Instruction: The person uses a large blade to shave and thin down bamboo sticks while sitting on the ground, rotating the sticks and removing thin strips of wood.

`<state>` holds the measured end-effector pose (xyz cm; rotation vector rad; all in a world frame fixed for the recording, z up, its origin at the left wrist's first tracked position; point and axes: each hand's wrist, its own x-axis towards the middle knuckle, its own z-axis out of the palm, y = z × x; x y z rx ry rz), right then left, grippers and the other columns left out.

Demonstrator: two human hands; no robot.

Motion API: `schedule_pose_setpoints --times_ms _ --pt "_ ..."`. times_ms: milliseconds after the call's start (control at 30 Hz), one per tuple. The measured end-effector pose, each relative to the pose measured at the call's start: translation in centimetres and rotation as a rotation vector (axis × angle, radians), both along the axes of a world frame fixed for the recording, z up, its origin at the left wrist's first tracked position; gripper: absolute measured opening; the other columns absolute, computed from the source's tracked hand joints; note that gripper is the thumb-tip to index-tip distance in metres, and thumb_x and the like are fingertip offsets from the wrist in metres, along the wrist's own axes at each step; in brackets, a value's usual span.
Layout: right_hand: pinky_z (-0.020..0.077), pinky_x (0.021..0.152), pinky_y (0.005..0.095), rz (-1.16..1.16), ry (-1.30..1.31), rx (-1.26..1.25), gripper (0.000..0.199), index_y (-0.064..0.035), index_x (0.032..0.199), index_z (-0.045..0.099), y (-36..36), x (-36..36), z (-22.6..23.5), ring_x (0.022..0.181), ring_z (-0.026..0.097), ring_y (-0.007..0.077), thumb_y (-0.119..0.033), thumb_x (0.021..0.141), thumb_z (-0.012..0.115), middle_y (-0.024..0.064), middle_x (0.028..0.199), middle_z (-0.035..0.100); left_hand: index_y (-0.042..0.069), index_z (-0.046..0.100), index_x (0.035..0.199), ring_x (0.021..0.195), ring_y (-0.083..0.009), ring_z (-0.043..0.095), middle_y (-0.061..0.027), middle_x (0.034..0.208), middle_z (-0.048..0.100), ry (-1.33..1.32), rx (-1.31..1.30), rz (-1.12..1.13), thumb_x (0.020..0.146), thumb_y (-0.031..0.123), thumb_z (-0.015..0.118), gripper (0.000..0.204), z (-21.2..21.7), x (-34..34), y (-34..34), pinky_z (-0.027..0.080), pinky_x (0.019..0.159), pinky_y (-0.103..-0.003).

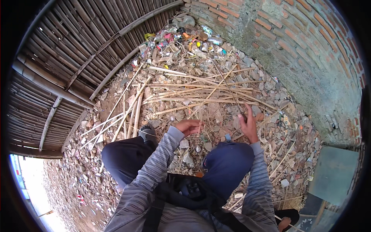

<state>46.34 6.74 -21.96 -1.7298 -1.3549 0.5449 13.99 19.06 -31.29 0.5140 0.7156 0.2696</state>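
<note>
Right in the middle of it all lay the pile of pale strips (185, 99), long, thin pieces crossing one another at several angles, most of them running from side to side. Just on the wearer's side of that pile, the left hand (188, 127) was curled nearly closed, fingertips and thumb pinched together on a thin pale strip (200, 129), and that little piece stood out from the fingers, close to the pile's near edge.

Over to the near right of the pile came the right hand (249, 124), forefinger stretched toward the strips, thumb set apart from it, the grip partly open! Something dark showed by the thumb, but whether the hand had hold of it, you could not tell.

Left of the pile, more long pieces (138, 104) lay slanting, several pointing back toward the wearer, and a dark boot (147, 134) was planted beside their lower ends. Nearer than the pile, two knees in dark blue trousers (228, 160) stood bent, one on each side, with striped grey sleeves (154, 160) reaching in above.

Beneath and around the pile, it was rubble (286, 158) everywhere, stones and broken bits. Beyond it, colourful litter (172, 37) gathered in the corner, with a slatted wall (89, 34) to its left and a brick wall (286, 50) to its right.
</note>
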Motion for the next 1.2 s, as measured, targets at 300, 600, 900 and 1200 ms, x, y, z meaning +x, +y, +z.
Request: schedule_pose_setpoints --times_ms 300,600,900,1200 --pt "0.0486 0.059 0.0362 0.288 -0.313 0.332 0.06 -0.0069 0.141 0.062 -2.4 -8.0 21.7 0.062 0.066 0.024 -0.048 0.097 0.07 0.0153 0.084 0.073 -0.002 0.037 0.157 0.103 -0.0117 0.068 -0.0008 0.116 0.063 -0.549 0.401 0.178 0.103 0.005 0.063 0.061 27.1 -3.5 -1.9 0.06 0.097 -0.026" --pt "0.0612 0.066 0.0346 0.724 -0.388 0.601 0.068 0.0013 0.137 0.063 -3.9 -18.6 26.6 0.081 0.078 0.0262 -0.048 0.091 0.076 0.0143 0.111 0.077 -0.004 0.02 0.163 0.093 -0.0118 0.066 0.0007 0.104 0.056 -0.804 0.531 0.226 0.099 0.008 0.07 0.082 32.0 -8.6 -3.7 0.058 0.085 -0.027" --pt "0.0598 0.063 0.0295 0.821 -0.413 0.605 0.069 -0.0009 0.137 0.064 -3.8 -23.4 27.2 0.074 0.077 0.0193 -0.048 0.088 0.079 0.006 0.108 0.079 -0.005 0.028 0.161 0.09 -0.0129 0.069 -0.0002 0.101 0.058 -0.703 0.671 0.307 0.1 0.007 0.068 0.074 32.3 -13.2 -3.7 0.059 0.083 -0.03" --pt "0.0591 0.062 0.0284 0.851 -0.377 0.611 0.065 -0.0013 0.134 0.066 -3.2 -24.3 27.5 0.075 0.078 0.0197 -0.045 0.089 0.079 0.0074 0.106 0.079 -0.007 0.031 0.159 0.089 -0.0147 0.07 -0.0008 0.099 0.059 -0.728 0.695 0.321 0.098 0.005 0.069 0.073 33.0 -14.1 -4.2 0.058 0.08 -0.029"
